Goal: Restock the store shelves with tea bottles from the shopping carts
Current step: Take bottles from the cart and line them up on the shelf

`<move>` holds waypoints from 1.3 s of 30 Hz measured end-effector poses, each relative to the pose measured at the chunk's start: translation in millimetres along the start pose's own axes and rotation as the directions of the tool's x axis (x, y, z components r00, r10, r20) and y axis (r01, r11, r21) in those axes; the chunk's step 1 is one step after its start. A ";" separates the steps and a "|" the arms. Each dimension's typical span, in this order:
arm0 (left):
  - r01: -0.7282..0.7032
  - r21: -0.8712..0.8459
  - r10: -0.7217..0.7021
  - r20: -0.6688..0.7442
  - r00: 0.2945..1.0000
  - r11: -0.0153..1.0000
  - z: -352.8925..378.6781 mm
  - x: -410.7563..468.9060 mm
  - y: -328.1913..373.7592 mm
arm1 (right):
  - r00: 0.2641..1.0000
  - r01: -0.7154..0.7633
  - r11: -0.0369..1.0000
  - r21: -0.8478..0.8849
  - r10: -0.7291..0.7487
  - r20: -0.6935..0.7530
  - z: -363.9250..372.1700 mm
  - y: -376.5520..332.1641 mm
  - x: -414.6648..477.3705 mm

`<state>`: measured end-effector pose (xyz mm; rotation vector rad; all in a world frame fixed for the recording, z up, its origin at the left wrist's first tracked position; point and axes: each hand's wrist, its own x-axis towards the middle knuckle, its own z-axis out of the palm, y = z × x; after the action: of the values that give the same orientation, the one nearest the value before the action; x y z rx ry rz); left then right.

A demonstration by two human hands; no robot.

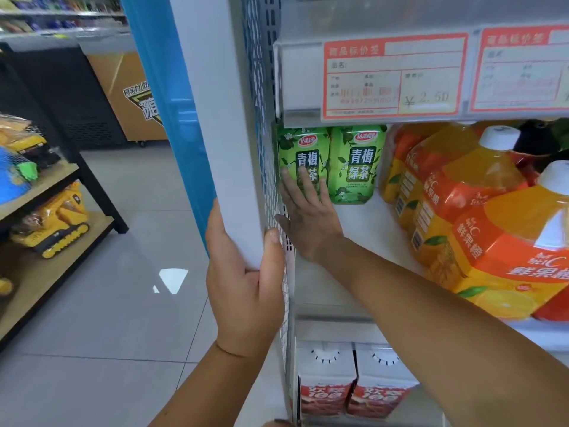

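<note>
Right hand (308,217) reaches into the shelf (363,229), fingers straight and flat on the tea bottle (300,149), not wrapped. Bottle upright at back-left corner, dead ahead of fingertips, probably touching second bottle (357,164). Left hand (243,272) clamps the panel (228,149), farther off.

**Q:** What sort of place is this?

**A:** A shop. Before me, shelves (363,229) edged with price tags (394,77), one reading ¥2.50, carry rows of bottled drinks (357,163); to my left, packaged toy diggers (61,220) fill a display rack (101,198).
</note>
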<state>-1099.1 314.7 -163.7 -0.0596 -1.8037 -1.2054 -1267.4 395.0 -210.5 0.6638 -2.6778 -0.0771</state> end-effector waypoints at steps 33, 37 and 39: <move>-0.109 -0.235 0.249 0.959 0.134 0.966 102.0 -206.6 128.1 | 0.471 -0.798 0.602 0.014 0.608 0.639 -144.8 202.6 -465.0; -0.061 -0.107 0.112 0.990 0.089 0.992 104.5 -209.4 125.1 | 0.420 -0.892 0.439 0.110 0.713 0.562 -112.9 205.4 -455.6; 0.024 -0.038 0.035 0.992 0.121 0.999 105.1 -206.8 122.9 | 0.461 -0.885 0.428 0.185 0.744 0.483 -105.3 206.0 -450.7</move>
<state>-991.5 543.9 -233.2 -1.2300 -2.9253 -1.2633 -950.5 789.2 -240.7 -0.7642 -3.0346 0.7467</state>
